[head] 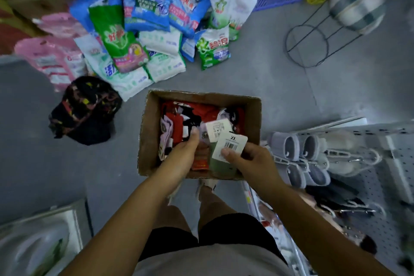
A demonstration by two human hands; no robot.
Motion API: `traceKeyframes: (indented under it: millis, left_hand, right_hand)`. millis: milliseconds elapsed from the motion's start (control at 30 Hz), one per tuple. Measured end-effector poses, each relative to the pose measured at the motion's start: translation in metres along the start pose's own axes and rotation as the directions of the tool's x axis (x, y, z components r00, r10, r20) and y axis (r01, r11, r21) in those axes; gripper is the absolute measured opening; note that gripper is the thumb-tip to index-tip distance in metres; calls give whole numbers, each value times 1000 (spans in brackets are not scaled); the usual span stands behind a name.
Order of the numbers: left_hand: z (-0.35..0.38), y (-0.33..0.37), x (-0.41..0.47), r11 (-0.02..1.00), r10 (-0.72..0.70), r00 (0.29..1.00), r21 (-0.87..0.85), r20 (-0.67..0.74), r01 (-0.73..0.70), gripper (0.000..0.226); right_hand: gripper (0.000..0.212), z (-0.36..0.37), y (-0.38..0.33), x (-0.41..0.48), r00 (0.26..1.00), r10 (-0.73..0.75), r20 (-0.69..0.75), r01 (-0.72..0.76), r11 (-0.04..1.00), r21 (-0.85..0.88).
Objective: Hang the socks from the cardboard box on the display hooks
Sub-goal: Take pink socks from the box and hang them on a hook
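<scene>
An open cardboard box (147, 132) sits on the grey floor, filled with several pairs of socks (177, 127) in red, black, white and lilac. My right hand (248, 159) pinches a pale green sock pair (218, 163) by its white barcode tag over the box's near right corner. My left hand (183, 152) reaches into the box with fingers curled among the socks; what they grip is hidden. The white pegboard display with hooks (367, 161) stands at the right.
Grey slippers (298, 159) hang on the display at right. Several detergent bags (143, 29) lie heaped beyond the box. A dark bundle of socks (85, 110) rests on the floor at left. A wire stand (307, 45) stands at the back right.
</scene>
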State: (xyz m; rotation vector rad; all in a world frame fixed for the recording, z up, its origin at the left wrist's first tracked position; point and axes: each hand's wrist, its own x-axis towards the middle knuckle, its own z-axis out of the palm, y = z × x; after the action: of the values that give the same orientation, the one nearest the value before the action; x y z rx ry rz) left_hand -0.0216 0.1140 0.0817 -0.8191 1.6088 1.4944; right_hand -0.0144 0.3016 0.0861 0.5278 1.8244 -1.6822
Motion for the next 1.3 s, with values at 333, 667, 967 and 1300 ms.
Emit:
traceKeyframes:
  millis: [333,667,967,1300]
  left_hand:
    - [-19,26,-74,967,246,926,-12,287,-253,29]
    - [18,9,-146,891,364,751,30,551,-454,31]
    - [97,-11,-210,749,438,533,34,724,-661,23]
    - [195,-64,-302,540,336,303,81,892,-838,24]
  right_hand:
    - [20,69,-10,-119,935,-162,-314,230,954,191]
    - [31,101,14,-229,581,-148,-801,531,814,235]
    - [20,75,56,-315,224,63,-973,621,760,192]
    - [9,24,112,-448,48,156,-987,641,752,150]
